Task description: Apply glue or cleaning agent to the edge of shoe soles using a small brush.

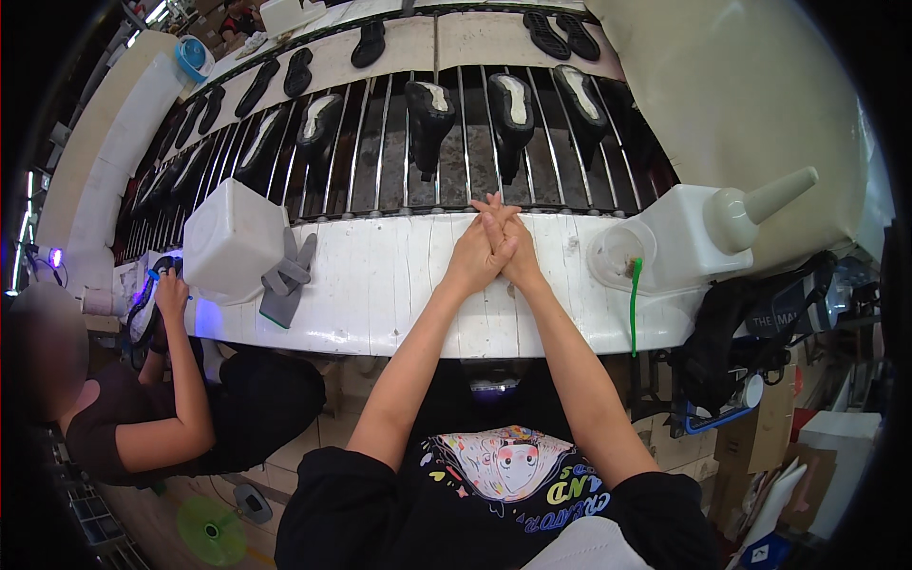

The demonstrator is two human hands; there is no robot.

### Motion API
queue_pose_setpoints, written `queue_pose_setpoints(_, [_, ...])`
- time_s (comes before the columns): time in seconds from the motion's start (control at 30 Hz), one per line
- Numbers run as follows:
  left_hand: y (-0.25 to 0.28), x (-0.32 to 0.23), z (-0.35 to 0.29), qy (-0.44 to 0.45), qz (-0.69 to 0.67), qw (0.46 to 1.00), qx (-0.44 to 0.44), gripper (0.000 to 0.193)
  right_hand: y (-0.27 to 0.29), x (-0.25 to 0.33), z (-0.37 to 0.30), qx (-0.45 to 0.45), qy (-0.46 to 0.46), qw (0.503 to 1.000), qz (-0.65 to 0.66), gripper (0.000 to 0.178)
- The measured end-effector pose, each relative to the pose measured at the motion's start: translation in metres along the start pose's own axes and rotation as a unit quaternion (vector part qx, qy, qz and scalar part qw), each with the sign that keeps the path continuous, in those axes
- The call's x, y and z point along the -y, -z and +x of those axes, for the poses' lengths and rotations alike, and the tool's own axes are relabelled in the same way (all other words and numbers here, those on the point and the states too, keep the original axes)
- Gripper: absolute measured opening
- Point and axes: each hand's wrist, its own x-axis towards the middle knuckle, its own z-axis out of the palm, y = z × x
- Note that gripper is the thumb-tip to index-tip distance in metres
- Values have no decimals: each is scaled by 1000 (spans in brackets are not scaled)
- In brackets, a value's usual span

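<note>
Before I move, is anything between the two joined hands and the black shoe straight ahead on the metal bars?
Nothing visible does. The left hand and right hand are joined at the white bench's far edge, pointing toward the black shoe on the metal bars.

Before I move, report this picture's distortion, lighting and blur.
Head view: fisheye bows the white wooden bench; head view: glare streaks shiny metal rods, violet light tints the bench's left; head view: clasped bare hands look sharp, seated person's head blurred.
</note>
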Motion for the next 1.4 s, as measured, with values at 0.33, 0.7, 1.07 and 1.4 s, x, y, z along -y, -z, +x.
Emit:
queue_pose_setpoints(0.33, [4,12,-2,-30,88,952,-292,27,3,-3,3,-29,-27,984,174,51])
queue_pose_setpoints(0.7, [1,12,-1,-96,174,942,-271,12,2,-5,2,-36,-1,990,139,42])
queue_pose_setpoints(1.07, [-1,18,0,-102,157,945,-268,9,2,-12,3,-10,-12,992,128,48])
queue_pose_setpoints(1.4, [-4,20,0,-100,161,944,-269,11,3,-13,2,-12,-17,992,127,46])
